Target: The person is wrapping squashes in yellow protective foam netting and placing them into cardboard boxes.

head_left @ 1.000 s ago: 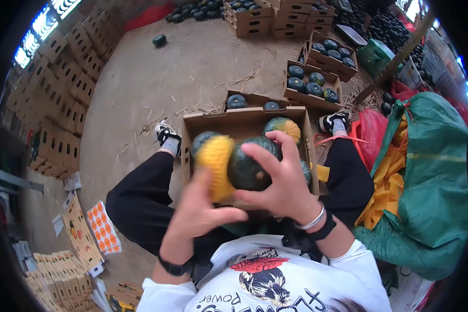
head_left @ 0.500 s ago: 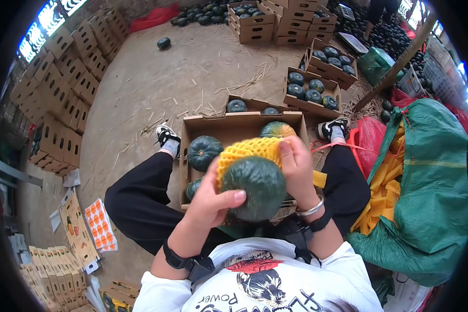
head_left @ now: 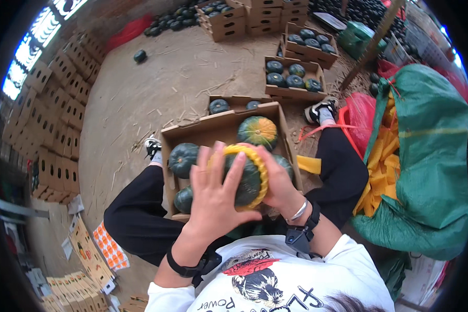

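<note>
Encircling a kabocha [head_left: 248,183] grasped by the right hand [head_left: 282,188], a yellow foam net [head_left: 264,179] was seemingly part-fitted, the left hand [head_left: 216,195] splayed across; boxed squashes [head_left: 183,160] were left unsleeved.

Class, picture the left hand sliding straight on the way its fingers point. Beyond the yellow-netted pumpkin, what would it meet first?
Past the pumpkin, probably the far wall of the cardboard box; depth is unclear, so the left hand might pass above it.

White printed shirt [head_left: 317,273] – black trousers [head_left: 140,210], black wrist straps [head_left: 184,270] – silver bracelet [head_left: 299,211], grey socks [head_left: 326,115].
</note>
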The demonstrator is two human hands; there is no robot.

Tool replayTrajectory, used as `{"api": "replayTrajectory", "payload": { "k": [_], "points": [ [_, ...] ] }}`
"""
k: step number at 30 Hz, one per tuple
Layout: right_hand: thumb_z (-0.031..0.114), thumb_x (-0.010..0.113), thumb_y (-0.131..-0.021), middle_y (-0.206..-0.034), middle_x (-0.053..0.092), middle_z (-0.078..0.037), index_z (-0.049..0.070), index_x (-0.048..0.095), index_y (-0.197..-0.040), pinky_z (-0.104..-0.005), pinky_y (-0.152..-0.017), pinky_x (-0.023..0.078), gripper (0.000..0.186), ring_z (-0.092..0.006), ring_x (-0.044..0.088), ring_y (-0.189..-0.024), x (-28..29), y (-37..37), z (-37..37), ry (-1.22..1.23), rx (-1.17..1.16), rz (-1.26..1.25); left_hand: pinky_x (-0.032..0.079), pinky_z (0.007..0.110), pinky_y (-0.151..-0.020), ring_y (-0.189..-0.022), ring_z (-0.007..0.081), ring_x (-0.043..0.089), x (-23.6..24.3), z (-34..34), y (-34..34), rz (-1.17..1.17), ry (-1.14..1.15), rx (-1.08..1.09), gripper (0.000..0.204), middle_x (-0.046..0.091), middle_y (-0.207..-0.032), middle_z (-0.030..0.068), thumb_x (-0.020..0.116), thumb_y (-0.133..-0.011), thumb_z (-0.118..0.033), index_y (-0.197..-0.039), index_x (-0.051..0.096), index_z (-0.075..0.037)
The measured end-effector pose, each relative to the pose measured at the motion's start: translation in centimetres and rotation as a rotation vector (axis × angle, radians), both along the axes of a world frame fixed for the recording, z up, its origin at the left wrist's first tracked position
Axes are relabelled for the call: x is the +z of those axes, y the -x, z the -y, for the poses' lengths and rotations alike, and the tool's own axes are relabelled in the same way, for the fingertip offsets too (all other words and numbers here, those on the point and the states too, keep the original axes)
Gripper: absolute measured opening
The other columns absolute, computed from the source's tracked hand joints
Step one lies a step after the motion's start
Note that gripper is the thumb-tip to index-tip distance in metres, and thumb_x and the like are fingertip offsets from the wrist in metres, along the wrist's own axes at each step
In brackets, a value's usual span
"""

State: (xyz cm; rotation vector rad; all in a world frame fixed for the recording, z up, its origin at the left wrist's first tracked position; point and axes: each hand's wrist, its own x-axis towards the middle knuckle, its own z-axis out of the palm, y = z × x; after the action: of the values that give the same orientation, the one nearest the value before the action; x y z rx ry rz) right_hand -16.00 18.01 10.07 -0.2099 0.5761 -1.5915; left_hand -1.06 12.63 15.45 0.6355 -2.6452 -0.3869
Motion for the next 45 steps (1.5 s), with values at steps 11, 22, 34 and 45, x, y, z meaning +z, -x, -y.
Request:
{"api": "replayTrajectory", "payload": {
  "k": [11,22,34,45],
  "points": [
    [0.013,0.053,-0.086,-0.081,0.067,-0.018,0.002,0.066,-0.095,-0.0383,-0.066,0.052,0.019,-0.0324,0.065,-0.075,-8.2,21.0,-1.3,-0.425,-0.530,-1.866,0.042,0.049,-0.092,-0.128,0.0424,0.031,-5.2,3.0,3.2,0.339,-0.065,0.266,0.088,0.030,-0.140,0.0222,0.080,-0.063,-0.032,-0.137,0.039,-0.009],
    [0.016,0.045,-0.089,-0.095,0.069,-0.018,0.003,0.053,-0.118,-0.0430,-0.075,0.053,0.033,-0.0328,0.067,-0.089,-24.8,23.2,-1.5,-1.050,0.678,-2.168,0.038,0.047,-0.099,-0.118,0.0420,0.044,-4.7,1.9,1.1,0.266,-0.043,0.204,0.086,0.040,-0.136,0.0256,0.085,-0.058,-0.024,-0.134,0.047,-0.012],
    [0.008,0.063,-0.073,-0.072,0.060,-0.013,-0.001,0.051,-0.108,-0.0292,-0.062,0.049,0.038,-0.0194,0.065,-0.073,6.2,3.7,-9.0,-0.004,0.298,-1.557,0.051,0.030,-0.077,-0.090,0.0241,0.066,0.1,-2.7,0.8,-0.070,-0.845,-0.236,0.083,0.059,-0.118,0.0164,0.078,-0.074,-0.014,-0.143,0.032,-0.007],
    [0.004,0.060,-0.086,-0.092,0.060,-0.006,0.001,0.057,-0.096,-0.0292,-0.076,0.049,0.011,-0.0178,0.061,-0.088,2.8,1.8,-8.1,0.188,-0.028,-0.664,0.045,0.031,-0.079,-0.095,0.0241,0.055,-1.5,-1.5,-0.8,-0.480,-0.669,-0.253,0.032,0.055,-0.102,0.0110,0.080,-0.063,-0.008,-0.088,0.061,-0.001]
  ]
}}
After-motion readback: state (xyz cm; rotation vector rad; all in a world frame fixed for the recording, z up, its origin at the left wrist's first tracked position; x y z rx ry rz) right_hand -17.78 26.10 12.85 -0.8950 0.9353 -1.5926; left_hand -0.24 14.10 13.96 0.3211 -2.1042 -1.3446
